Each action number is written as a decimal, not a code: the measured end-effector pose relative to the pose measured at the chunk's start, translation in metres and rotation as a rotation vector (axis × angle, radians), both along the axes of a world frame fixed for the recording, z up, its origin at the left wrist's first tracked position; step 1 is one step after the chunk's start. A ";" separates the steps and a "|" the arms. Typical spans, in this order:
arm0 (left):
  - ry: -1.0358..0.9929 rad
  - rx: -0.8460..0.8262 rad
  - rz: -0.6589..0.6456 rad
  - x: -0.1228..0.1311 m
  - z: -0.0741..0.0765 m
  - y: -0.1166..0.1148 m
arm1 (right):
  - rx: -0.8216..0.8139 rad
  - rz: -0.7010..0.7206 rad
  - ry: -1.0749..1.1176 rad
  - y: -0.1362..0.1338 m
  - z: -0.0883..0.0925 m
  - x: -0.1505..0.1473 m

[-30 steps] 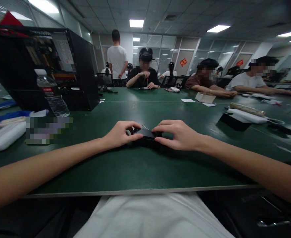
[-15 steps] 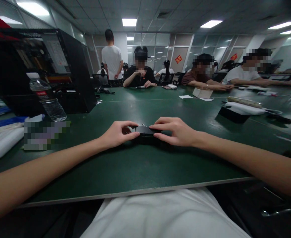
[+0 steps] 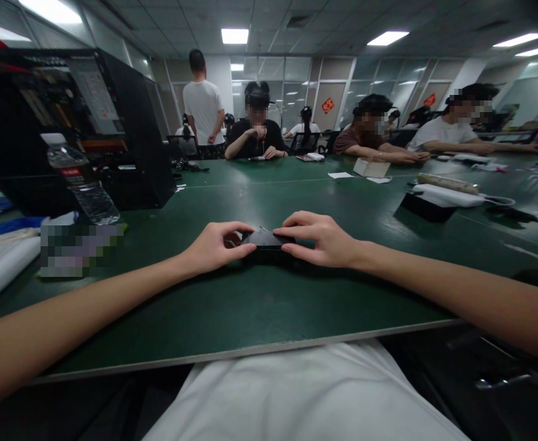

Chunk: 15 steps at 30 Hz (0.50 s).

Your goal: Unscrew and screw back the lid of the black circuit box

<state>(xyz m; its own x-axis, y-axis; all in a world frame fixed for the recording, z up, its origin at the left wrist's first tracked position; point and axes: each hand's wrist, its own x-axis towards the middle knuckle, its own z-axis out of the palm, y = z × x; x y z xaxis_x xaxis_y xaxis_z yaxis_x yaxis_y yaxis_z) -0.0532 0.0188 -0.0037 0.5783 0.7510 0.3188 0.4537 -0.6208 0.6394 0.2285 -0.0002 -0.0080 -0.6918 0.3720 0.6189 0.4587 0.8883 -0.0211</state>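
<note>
A small flat black box [image 3: 267, 239] rests on the green table [image 3: 232, 306] in front of me. Its kind is not clear from here. My left hand [image 3: 218, 246] grips its left end, with the thumb on the near edge and the fingers curled toward the far side. At the other end, my right hand [image 3: 321, 240] holds it the same way, thumb in front and fingertips on top. A thin light-coloured strip shows just behind the box, too small to name.
To the left stand an open computer case [image 3: 144, 135] and a water bottle [image 3: 85, 184]. A white object [image 3: 7, 263] lies at the far left. On the right are a black box [image 3: 427, 207] and a small carton [image 3: 371, 167]. Several people sit around the table.
Both hands stay on the black box, which looks slightly tilted or pressed compared with before. The whole view has shifted a little as my head moved.
</note>
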 end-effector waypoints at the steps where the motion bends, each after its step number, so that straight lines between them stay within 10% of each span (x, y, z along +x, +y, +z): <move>1: -0.002 -0.002 -0.001 0.000 0.000 0.000 | -0.001 0.005 0.001 0.000 0.000 0.000; 15: 0.014 0.051 -0.007 0.000 -0.002 0.001 | -0.010 0.053 0.008 0.003 0.001 0.001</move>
